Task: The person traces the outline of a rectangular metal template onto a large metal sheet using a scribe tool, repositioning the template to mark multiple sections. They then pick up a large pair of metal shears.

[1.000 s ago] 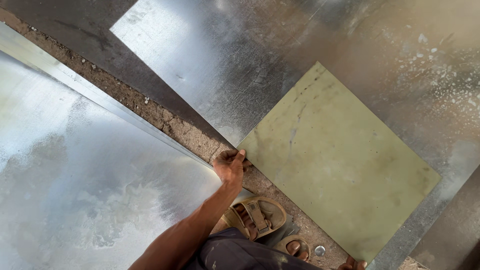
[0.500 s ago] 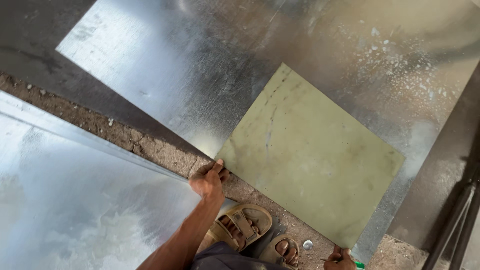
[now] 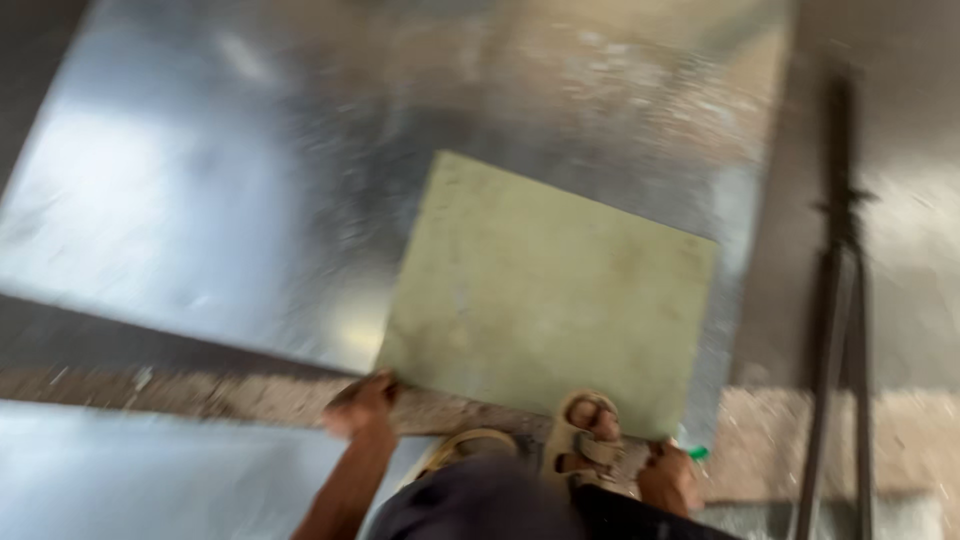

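A pale green square sheet (image 3: 545, 290) lies flat on a large shiny galvanised metal sheet (image 3: 230, 200). My left hand (image 3: 360, 402) curls over the green sheet's near left corner, at the metal sheet's near edge. My right hand (image 3: 668, 478) sits by the green sheet's near right corner, with a small bright green object (image 3: 698, 453) beside its fingers. Motion blur hides whether that hand grips anything. My sandalled feet (image 3: 588, 440) stand between the two hands at the sheet's near edge.
A strip of rough bare ground (image 3: 150, 385) separates the big sheet from another shiny metal sheet (image 3: 120, 470) at the lower left. A dark thin metal stand or bar (image 3: 835, 300) rises along the right side. More grey sheet lies at far right.
The view has swung left and down, so the green sheet now looks squarer and more central. My right hand has come into view at its near right corner. My left hand stays on the near left corner.
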